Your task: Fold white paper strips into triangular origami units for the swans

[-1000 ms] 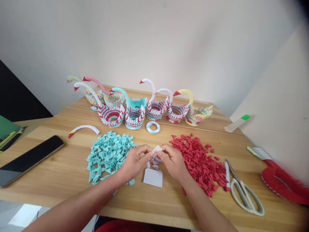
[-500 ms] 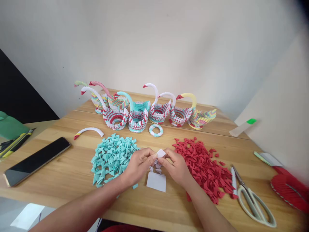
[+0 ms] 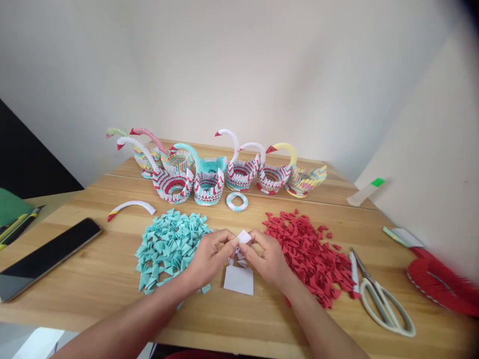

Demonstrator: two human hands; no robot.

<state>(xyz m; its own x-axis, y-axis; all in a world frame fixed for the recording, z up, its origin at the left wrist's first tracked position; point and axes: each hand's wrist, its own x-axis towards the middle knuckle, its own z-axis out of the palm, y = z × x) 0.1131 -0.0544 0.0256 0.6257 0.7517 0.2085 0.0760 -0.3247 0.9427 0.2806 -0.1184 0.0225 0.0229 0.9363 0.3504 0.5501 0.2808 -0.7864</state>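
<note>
A small piece of white paper point(image 3: 244, 236) is pinched between my two hands, held above the table. My left hand point(image 3: 213, 255) has its thumb and fingers closed on the left side of the paper. On the opposite side, my right hand point(image 3: 267, 257) grips it the same way. Beneath the hands lie a few small folded white pieces point(image 3: 240, 259), partly hidden. A stack of white paper rectangles point(image 3: 238, 280) rests just in front of them. Left of my hands spreads a heap of turquoise folded paper triangles point(image 3: 170, 247); to the right is a heap of red ones point(image 3: 314, 259).
Several folded-paper swans point(image 3: 174, 184) stand along the back. A paper ring point(image 3: 237, 201) and a loose white swan neck point(image 3: 131, 204) lie before them. A phone point(image 3: 48, 259) is at the left, scissors point(image 3: 385, 299) at the right, and a red fan-like object point(image 3: 441, 281) beyond.
The whole view has shifted slightly, so things appear a little further left. Both hands keep their hold on the white paper.
</note>
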